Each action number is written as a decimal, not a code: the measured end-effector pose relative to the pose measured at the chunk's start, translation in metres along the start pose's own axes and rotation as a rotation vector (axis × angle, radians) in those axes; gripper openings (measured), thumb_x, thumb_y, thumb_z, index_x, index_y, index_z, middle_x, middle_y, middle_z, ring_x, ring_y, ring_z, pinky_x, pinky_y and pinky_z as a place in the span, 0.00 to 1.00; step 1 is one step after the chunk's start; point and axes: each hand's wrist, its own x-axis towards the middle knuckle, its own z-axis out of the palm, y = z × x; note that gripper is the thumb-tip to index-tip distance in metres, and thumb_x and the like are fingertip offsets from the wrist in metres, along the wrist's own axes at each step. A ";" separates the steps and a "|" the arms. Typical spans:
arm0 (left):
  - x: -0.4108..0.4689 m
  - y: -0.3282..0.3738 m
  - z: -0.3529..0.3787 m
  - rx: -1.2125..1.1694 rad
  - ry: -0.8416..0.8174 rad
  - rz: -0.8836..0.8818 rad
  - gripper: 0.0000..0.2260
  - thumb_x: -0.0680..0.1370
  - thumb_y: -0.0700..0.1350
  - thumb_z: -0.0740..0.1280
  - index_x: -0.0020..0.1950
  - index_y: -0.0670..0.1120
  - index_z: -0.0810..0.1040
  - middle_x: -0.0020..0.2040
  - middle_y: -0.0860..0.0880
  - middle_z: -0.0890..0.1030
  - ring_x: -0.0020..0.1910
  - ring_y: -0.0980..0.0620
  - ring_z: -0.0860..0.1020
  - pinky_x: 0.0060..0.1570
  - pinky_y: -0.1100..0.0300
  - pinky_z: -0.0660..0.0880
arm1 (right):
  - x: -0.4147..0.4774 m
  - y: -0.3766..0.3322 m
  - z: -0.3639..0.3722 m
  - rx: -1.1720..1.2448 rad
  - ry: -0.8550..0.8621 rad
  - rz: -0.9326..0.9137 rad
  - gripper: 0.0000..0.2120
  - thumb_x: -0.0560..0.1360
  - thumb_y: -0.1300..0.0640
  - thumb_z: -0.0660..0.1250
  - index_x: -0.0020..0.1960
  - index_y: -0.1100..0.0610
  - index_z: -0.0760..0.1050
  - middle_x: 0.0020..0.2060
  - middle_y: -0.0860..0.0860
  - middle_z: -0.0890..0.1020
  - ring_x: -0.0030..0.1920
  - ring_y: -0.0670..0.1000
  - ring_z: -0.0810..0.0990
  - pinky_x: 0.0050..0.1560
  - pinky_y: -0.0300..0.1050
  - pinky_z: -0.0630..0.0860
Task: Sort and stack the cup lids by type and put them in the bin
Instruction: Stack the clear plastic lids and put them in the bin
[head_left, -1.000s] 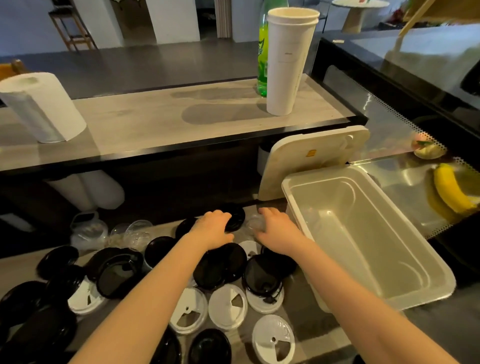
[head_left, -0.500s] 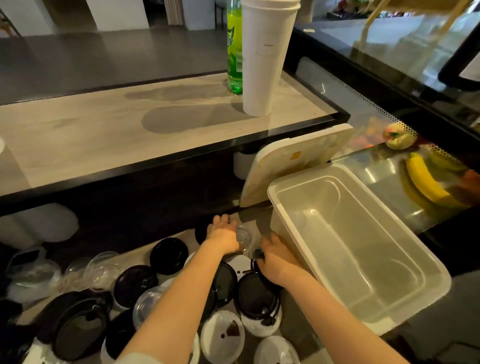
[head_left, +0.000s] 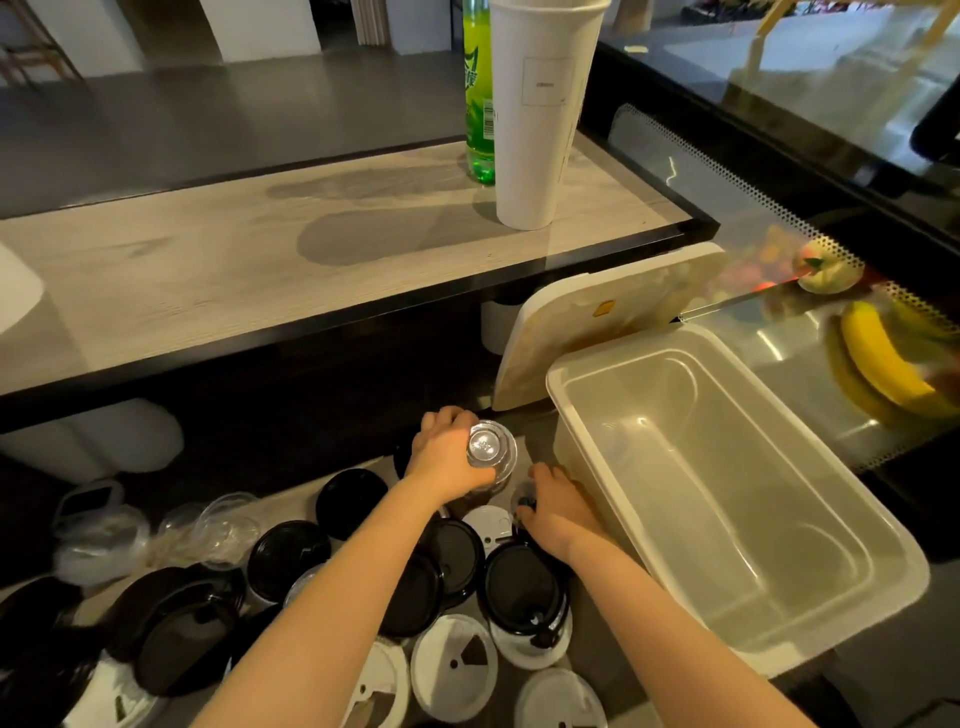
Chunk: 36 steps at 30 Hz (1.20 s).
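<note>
step: looked like the clear-lid sort was just getting going, nothing in the bin (head_left: 727, 519) yet
left hand (head_left: 441, 460): fingers wrapped round a small stack of clear lids (head_left: 491, 448), held up off the counter
right hand (head_left: 561, 512): palm down at 4 o'clock of the left, over a small clear piece; couldn't tell if it was gripping it or just touching
bin spot: at 3 o'clock of the hands, its wall just beside the right hand
next move: my guess, get that piece onto the held stack lined up rim to rim so it nests, then lift over the bin wall
in the way: bin wall was tight against the right hand; black lids (head_left: 519, 582) crowded in at 6 o'clock
other stuff: white lids (head_left: 454, 667) nearer me, loose clears (head_left: 228, 525) at 9 o'clock, bin cover (head_left: 597, 322) leaning at 1 o'clock, cups (head_left: 540, 119) and bottle (head_left: 478, 104) on the shelf at 12, banana (head_left: 878, 358) at 2
</note>
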 end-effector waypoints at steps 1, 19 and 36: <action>-0.004 0.000 -0.004 -0.032 0.020 -0.013 0.30 0.68 0.52 0.72 0.67 0.47 0.67 0.67 0.47 0.66 0.66 0.46 0.63 0.62 0.56 0.64 | -0.001 -0.001 -0.001 -0.005 0.000 0.003 0.21 0.77 0.58 0.63 0.68 0.58 0.64 0.67 0.56 0.68 0.67 0.57 0.68 0.66 0.48 0.67; -0.118 -0.015 -0.033 -0.782 0.202 -0.186 0.29 0.61 0.51 0.77 0.58 0.58 0.70 0.60 0.51 0.74 0.58 0.51 0.76 0.58 0.54 0.75 | -0.057 -0.036 -0.041 0.767 0.148 -0.511 0.20 0.70 0.53 0.72 0.60 0.50 0.72 0.57 0.49 0.77 0.58 0.48 0.76 0.58 0.45 0.74; -0.161 0.013 -0.033 -1.734 0.113 -0.200 0.27 0.76 0.38 0.63 0.74 0.44 0.59 0.65 0.41 0.74 0.63 0.43 0.75 0.64 0.48 0.70 | -0.089 -0.035 -0.032 0.746 -0.038 -0.691 0.24 0.68 0.59 0.76 0.60 0.48 0.72 0.56 0.41 0.76 0.57 0.38 0.75 0.52 0.33 0.74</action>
